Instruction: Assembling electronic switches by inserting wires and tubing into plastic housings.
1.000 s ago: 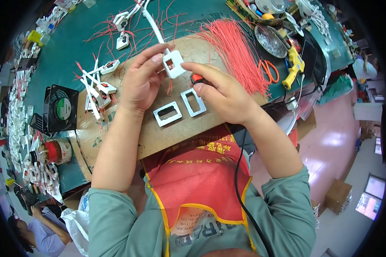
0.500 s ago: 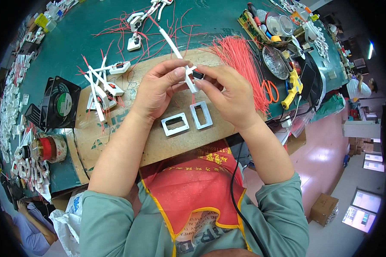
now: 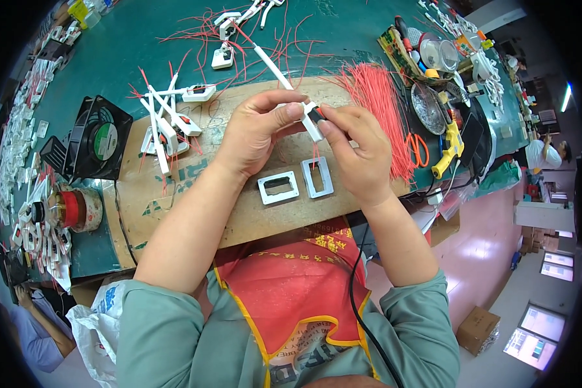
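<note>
Above the wooden board, my two hands meet on a white plastic switch housing (image 3: 312,131) with a long white sleeve (image 3: 271,67) running up and away from it. My left hand (image 3: 255,129) pinches its upper end between thumb and fingers. A small black rocker switch (image 3: 317,114) with a bit of red lies along the housing, and the thumb and forefinger of my right hand (image 3: 362,145) press on it. Thin red wires hang below the housing. Nearer me lie two grey rectangular frames, one sideways (image 3: 266,195) and one upright (image 3: 326,184).
A pile of white switch pieces with sleeves (image 3: 167,132) sits left on the board (image 3: 194,220), beside a black fan (image 3: 97,139). A bundle of red wires (image 3: 378,116), orange-handled scissors (image 3: 417,150), a yellow glue gun (image 3: 449,149) and a metal dish (image 3: 427,107) lie right.
The black switch, tilted out at the housing's side before, now lies along it under my right fingers. The whole view has shifted slightly, with the table appearing farther right.
</note>
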`<action>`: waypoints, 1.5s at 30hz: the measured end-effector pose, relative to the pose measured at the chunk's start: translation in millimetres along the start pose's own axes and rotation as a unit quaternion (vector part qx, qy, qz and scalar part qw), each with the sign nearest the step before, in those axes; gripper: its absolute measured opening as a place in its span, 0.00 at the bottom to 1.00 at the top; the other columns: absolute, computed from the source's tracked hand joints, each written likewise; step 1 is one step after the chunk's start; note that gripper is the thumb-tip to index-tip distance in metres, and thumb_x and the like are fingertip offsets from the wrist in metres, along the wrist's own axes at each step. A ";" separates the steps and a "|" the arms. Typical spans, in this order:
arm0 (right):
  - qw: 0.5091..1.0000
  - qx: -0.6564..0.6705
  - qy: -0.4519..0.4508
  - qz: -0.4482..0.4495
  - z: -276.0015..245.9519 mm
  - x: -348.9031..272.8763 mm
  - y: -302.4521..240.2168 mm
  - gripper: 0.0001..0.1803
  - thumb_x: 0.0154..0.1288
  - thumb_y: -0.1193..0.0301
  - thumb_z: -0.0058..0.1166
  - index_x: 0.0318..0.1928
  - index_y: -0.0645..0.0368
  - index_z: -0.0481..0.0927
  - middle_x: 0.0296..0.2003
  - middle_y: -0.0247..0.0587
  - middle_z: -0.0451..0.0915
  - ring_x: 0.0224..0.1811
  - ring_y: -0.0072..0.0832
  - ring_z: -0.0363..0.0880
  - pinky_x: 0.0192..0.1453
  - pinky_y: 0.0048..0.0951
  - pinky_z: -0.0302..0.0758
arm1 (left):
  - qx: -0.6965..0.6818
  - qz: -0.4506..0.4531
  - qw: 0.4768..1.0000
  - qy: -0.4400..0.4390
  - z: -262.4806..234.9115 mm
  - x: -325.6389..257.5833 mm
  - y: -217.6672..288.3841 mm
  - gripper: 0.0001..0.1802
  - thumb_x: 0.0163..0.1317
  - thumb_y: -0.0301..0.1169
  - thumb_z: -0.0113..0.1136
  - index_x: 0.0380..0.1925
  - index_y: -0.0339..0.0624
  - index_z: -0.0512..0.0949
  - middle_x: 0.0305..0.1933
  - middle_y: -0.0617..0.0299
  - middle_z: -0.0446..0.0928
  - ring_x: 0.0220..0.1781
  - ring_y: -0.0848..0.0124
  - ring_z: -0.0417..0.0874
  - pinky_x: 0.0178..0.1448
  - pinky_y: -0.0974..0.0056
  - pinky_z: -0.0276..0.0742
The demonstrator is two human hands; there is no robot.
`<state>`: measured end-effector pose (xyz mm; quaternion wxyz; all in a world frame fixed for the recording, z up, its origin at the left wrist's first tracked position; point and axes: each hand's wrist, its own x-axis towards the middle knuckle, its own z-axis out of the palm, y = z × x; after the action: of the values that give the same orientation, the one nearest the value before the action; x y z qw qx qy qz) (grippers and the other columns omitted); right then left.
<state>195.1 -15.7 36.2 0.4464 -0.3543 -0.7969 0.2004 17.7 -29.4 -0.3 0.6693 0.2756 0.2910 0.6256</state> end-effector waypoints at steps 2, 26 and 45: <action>1.000 -0.014 0.002 -0.016 1.1 -2.8 0.9 0.12 0.58 0.75 0.61 0.44 0.59 0.83 0.35 0.41 0.79 0.31 0.31 0.79 0.33 0.27 0.75 | 0.001 -0.004 1.000 0.001 1.2 0.7 0.2 0.13 0.60 0.27 0.63 0.45 0.37 0.79 0.45 0.58 0.80 0.47 0.68 0.81 0.52 0.63 0.80; 0.994 0.030 -0.021 0.105 2.5 -10.3 -0.5 0.08 0.60 0.73 0.61 0.40 0.62 0.83 0.33 0.35 0.75 0.29 0.18 0.75 0.32 0.20 0.72 | 0.040 0.017 0.999 -0.025 4.0 -0.8 -1.9 0.12 0.59 0.24 0.63 0.43 0.34 0.79 0.45 0.57 0.80 0.46 0.69 0.82 0.54 0.64 0.80; 0.816 0.388 -0.096 0.418 -3.9 2.3 1.3 0.21 0.65 0.62 0.58 0.51 0.63 0.72 0.30 0.31 0.77 0.23 0.14 0.70 0.24 0.15 0.66 | 0.054 0.030 0.996 -0.057 0.1 -0.9 0.5 0.12 0.57 0.25 0.64 0.42 0.36 0.80 0.48 0.53 0.79 0.52 0.64 0.79 0.62 0.58 0.72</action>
<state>198.1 -13.1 38.7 0.3418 -0.4293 -0.4671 0.6933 17.4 -30.2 0.1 0.6500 0.3552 0.2777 0.6117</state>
